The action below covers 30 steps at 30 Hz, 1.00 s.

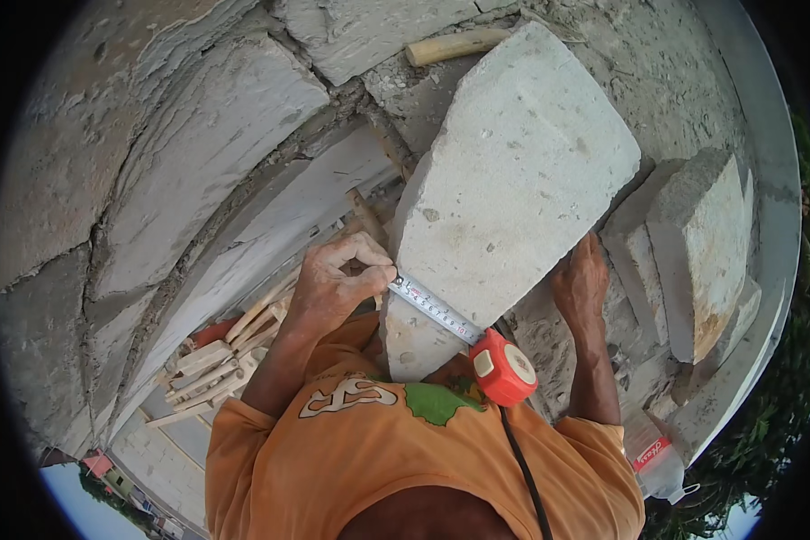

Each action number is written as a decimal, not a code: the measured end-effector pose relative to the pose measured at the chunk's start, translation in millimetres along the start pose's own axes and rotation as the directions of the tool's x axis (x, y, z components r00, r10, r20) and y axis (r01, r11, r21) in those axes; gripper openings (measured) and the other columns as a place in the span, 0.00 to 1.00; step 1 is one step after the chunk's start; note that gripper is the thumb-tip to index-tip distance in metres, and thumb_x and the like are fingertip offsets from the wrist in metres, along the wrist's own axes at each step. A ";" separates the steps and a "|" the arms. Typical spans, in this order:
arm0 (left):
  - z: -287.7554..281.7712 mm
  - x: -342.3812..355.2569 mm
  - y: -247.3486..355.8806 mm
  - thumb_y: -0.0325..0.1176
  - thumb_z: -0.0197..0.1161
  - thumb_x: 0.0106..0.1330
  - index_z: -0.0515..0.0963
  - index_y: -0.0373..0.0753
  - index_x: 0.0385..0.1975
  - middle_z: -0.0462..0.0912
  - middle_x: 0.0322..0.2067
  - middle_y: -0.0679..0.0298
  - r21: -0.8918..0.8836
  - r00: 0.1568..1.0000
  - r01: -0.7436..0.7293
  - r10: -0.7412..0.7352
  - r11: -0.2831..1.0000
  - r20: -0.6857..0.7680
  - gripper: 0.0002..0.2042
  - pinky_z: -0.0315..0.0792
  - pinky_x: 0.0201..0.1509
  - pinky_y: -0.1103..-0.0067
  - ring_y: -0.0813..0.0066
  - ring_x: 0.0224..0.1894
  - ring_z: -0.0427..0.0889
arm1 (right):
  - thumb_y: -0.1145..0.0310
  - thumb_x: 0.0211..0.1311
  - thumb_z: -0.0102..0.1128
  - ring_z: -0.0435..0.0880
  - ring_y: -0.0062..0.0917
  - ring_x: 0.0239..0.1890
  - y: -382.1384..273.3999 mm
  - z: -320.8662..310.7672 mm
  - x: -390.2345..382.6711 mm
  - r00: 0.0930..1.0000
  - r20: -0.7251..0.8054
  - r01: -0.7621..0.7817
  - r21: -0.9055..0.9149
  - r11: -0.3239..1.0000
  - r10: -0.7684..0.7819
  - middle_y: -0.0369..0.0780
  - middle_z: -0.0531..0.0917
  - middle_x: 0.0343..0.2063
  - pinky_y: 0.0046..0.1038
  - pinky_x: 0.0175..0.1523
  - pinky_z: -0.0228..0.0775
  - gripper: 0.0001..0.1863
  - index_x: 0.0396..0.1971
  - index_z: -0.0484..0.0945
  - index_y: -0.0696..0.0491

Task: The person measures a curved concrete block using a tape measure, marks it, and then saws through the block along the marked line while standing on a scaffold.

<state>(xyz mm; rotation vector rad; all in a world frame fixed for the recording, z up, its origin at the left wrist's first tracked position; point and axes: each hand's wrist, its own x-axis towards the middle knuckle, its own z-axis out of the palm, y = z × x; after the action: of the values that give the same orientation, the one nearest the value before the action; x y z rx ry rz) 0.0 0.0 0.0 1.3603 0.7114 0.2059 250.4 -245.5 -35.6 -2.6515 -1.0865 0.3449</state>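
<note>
Outdoor masonry, loose stones (697, 256) at right. Near: red tape (504, 367), blade (436, 309) across the near end of the slab (522, 171); tape likely light, take it by the body. Slab runs centre to far; probably heavy, stiff, chippable, grip by both sides. Left hand (340, 281) pinched narrow on blade tip. Right hand (585, 283) at slab's right edge, fingers partly hidden, can't tell grip.

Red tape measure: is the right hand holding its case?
No, the right hand is at the edge of the pale slab, apart from the red case.

Wooden stick (457, 45), clear bottle (664, 468), green foliage (738, 459)
</note>
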 end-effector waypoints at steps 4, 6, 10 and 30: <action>-2.3 -0.1 8.0 0.23 0.66 0.57 0.80 0.30 0.29 0.80 0.29 0.60 0.015 1.000 0.015 -0.015 1.000 0.010 0.04 0.70 0.35 0.80 0.78 0.31 0.75 | 0.81 0.49 0.57 0.81 0.49 0.31 1.6 -3.2 -14.1 0.999 0.028 -0.032 -0.080 0.996 0.035 0.54 0.75 0.32 0.48 0.36 0.71 0.13 0.36 0.67 0.61; -5.2 0.4 9.7 0.23 0.66 0.57 0.80 0.30 0.28 0.80 0.28 0.60 0.026 0.999 0.028 -0.029 0.999 0.014 0.03 0.70 0.35 0.80 0.78 0.31 0.75 | 0.81 0.50 0.57 0.80 0.48 0.30 -2.1 -9.4 -21.1 0.998 0.020 -0.057 -0.078 0.995 0.058 0.53 0.75 0.29 0.46 0.34 0.70 0.12 0.35 0.67 0.61; -4.2 -0.4 7.7 0.23 0.66 0.57 0.79 0.31 0.27 0.80 0.28 0.61 -0.002 0.998 0.059 -0.059 0.998 0.011 0.03 0.70 0.35 0.80 0.78 0.31 0.76 | 0.73 0.58 0.59 0.75 0.33 0.23 -20.0 -54.9 -24.2 0.943 0.201 -0.331 0.498 0.802 0.264 0.45 0.77 0.22 0.36 0.29 0.67 0.11 0.38 0.71 0.60; -9.8 -0.5 0.6 0.25 0.68 0.57 0.81 0.29 0.31 0.82 0.30 0.60 0.087 0.998 0.040 -0.044 0.995 0.049 0.06 0.75 0.36 0.80 0.77 0.32 0.79 | 0.78 0.51 0.72 0.84 0.31 0.29 -99.6 -98.0 18.5 0.903 -0.059 0.347 0.685 0.641 -0.425 0.47 0.84 0.34 0.28 0.29 0.75 0.14 0.40 0.84 0.55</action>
<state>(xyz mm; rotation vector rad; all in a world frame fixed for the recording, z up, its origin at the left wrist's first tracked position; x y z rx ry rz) -5.8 7.9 0.4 1.4268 0.7126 0.1082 228.9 -177.9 86.1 -1.7057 -1.2230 0.6559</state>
